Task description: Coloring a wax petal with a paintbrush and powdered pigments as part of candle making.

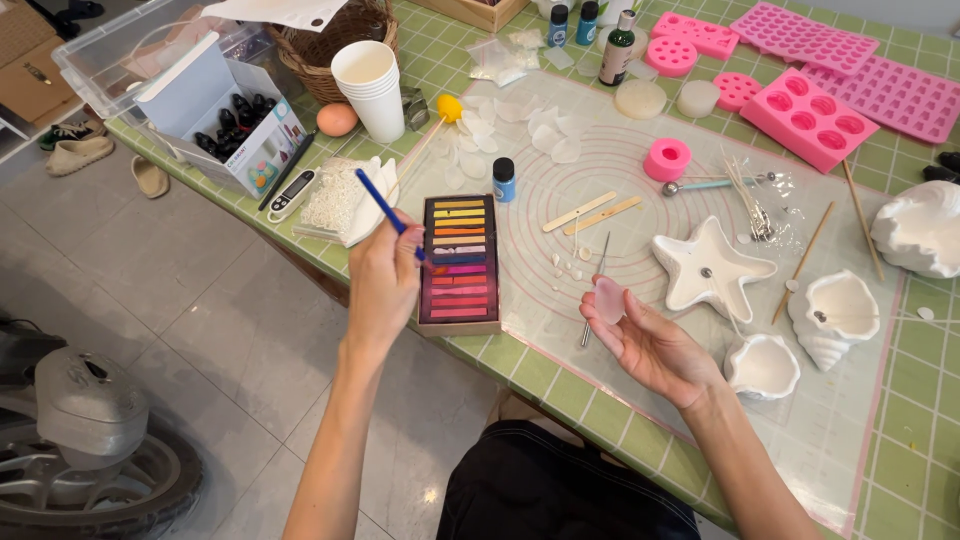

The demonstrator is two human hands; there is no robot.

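Observation:
My left hand (381, 280) is shut on a thin blue-handled brush (385, 208), its tip down on the pink rows of a box of coloured chalk pastels (460, 262). My right hand (648, 340), palm up, pinches a small translucent pale-pink petal-shaped wax piece (608, 299) between thumb and fingers, just right of the pastel box. Both hands hover over the near edge of a clear silicone mat (640, 190) on the green tiled table (930, 440).
On the mat lie a white starfish dish (712, 270), shell-shaped dishes (838, 312), wooden sticks (592, 212), a small blue bottle (504, 180) and white petals (520, 125). Pink silicone moulds (808, 118), paper cups (372, 88), a basket (330, 40) and a box (215, 115) stand behind.

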